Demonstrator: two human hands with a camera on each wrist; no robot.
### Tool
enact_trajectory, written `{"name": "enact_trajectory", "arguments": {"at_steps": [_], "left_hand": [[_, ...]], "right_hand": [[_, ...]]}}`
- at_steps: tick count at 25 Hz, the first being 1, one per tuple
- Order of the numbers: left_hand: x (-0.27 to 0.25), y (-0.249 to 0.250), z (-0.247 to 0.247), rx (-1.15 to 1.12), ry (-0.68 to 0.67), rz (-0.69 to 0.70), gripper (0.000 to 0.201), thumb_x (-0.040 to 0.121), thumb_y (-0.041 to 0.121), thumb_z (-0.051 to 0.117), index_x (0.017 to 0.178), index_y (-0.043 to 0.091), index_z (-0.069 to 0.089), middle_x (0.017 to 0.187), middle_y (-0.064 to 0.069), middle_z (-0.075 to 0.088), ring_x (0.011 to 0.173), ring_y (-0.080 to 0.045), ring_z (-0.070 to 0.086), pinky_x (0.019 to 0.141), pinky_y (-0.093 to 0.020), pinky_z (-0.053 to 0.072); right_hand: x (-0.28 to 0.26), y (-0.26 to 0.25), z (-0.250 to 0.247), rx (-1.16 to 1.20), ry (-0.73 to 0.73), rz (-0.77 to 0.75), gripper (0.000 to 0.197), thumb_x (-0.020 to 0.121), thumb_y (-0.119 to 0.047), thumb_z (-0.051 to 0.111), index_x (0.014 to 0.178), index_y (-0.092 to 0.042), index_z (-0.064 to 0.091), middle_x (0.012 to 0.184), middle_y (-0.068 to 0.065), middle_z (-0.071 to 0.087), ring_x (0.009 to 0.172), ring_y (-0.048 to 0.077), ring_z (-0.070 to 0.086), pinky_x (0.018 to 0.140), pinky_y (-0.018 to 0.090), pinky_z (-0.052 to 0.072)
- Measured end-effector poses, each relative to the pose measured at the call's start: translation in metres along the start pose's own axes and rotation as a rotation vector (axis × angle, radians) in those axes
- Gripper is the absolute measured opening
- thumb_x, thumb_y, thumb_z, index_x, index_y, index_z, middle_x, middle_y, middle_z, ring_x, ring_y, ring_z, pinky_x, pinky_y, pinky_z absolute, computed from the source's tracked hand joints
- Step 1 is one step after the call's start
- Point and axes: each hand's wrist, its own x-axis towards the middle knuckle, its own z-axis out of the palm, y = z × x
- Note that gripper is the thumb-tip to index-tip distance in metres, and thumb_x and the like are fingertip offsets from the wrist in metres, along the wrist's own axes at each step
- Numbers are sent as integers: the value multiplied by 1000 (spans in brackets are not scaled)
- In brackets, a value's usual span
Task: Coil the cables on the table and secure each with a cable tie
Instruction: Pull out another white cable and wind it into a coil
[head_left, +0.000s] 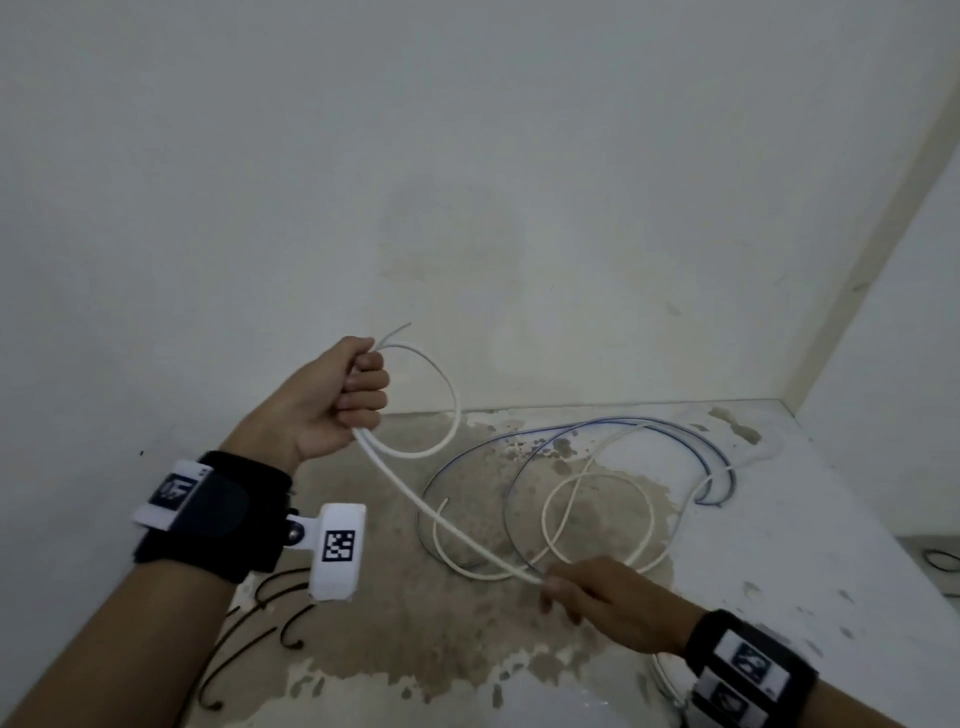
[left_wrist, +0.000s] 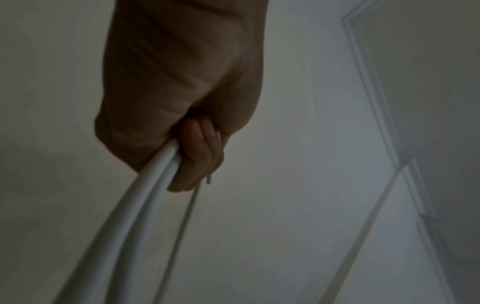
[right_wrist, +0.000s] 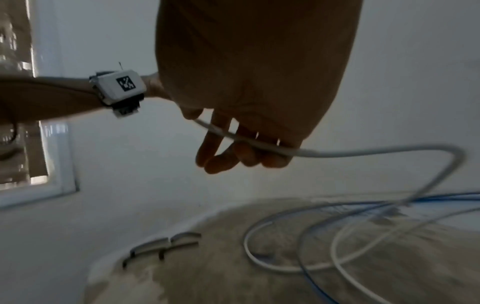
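My left hand (head_left: 353, 395) is raised above the table and grips a white cable (head_left: 456, 415), with one loop hanging from the fist and the cable's thin end poking out on top. In the left wrist view, two strands of the white cable (left_wrist: 145, 195) leave the fist of my left hand (left_wrist: 182, 102). From there the cable runs down and to the right to my right hand (head_left: 587, 592), which pinches it just above the table. The right wrist view shows the white cable (right_wrist: 363, 151) crossing the fingers (right_wrist: 233, 158). The rest of it lies in loose loops.
A blue cable (head_left: 571, 427) lies in wide arcs on the stained table (head_left: 779, 545), tangled with the white loops. Several black cable ties (head_left: 270, 597) lie at the near left, below my left wrist. Walls close in at the back and right. A dark object (head_left: 940, 561) shows at the right edge.
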Motion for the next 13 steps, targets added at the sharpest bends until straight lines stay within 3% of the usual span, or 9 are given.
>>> {"name": "enact_trajectory", "arguments": {"at_steps": [3, 5, 8, 10, 11, 13], "left_hand": [[-13, 3, -14, 159, 0, -56, 39, 96, 30, 40, 58, 22, 37, 47, 9, 22, 31, -3, 20, 36, -19, 7], [-17, -5, -18, 231, -9, -93, 38, 97, 30, 39, 61, 19, 44, 49, 9, 22, 33, -3, 19, 37, -20, 7], [-13, -28, -14, 320, -16, -140, 32, 100, 30, 38, 73, 16, 50, 52, 9, 21, 35, -3, 16, 37, -20, 7], [-8, -43, -4, 352, -20, -136, 31, 102, 30, 37, 78, 16, 49, 52, 9, 21, 36, -2, 15, 38, -20, 5], [-5, -51, 2, 353, -21, -125, 31, 103, 31, 36, 79, 16, 49, 52, 9, 22, 36, -2, 15, 38, -19, 5], [1, -67, 16, 327, -5, -92, 31, 104, 31, 35, 81, 15, 49, 52, 9, 24, 37, -2, 16, 38, -19, 7]], "right_hand": [[-28, 47, -24, -63, -339, 261, 46, 103, -52, 36, 89, -25, 71, 73, -8, 57, 62, 0, 52, 73, 25, 48], [-32, 70, -49, -166, -357, 442, 48, 101, -52, 42, 83, -17, 70, 71, -7, 56, 58, 3, 51, 65, 19, 45], [-15, 73, -94, -472, -118, 617, 47, 99, -54, 46, 72, -19, 61, 81, 2, 62, 72, 16, 59, 71, 27, 47], [1, 51, -118, -529, 168, 629, 45, 101, -48, 47, 76, -11, 59, 83, 9, 60, 81, 27, 61, 72, 34, 44], [8, 34, -126, -430, 336, 583, 42, 102, -41, 49, 80, -6, 59, 81, 10, 58, 78, 29, 60, 66, 33, 42], [20, -11, -133, 41, 570, 420, 31, 102, -26, 50, 89, -1, 63, 75, 10, 55, 56, 23, 53, 52, 27, 35]]}}
